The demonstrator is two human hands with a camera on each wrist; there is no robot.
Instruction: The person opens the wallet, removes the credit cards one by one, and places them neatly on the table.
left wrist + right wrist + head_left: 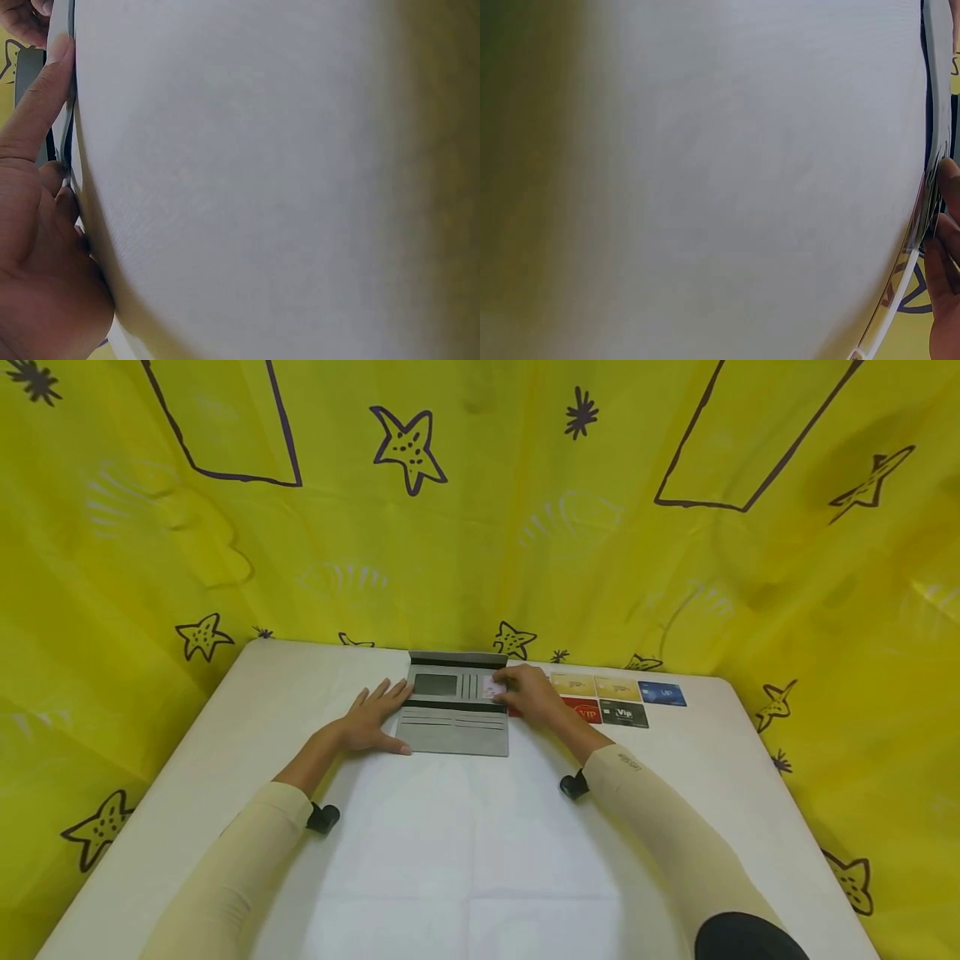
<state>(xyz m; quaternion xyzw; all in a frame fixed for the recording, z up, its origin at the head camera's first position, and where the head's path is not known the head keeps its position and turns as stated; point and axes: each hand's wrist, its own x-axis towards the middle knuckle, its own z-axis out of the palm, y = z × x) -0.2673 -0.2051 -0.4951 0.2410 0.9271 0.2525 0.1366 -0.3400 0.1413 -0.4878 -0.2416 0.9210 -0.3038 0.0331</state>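
A grey wallet (453, 742) lies unfolded near the table's far edge, with a dark window pocket and several card slots. My left hand (365, 720) rests at its left side, fingers spread; the fingertips and thumb touch the wallet's edge. In the left wrist view the left hand (45, 247) stretches its thumb along that edge. At the wallet's upper right, my right hand (531, 695) pinches a pale pink card (492, 687) at the slots. How far the card sits inside a slot is hidden. The right wrist view catches only the right hand's fingers (946, 247) beside the wallet (938, 82).
Right of the wallet lie several cards in two rows: gold cards (573, 684) and a blue card (662, 693) behind, a red card (585, 709) and a dark card (624, 713) in front. A yellow patterned curtain (480, 552) hangs behind the white table (465, 835).
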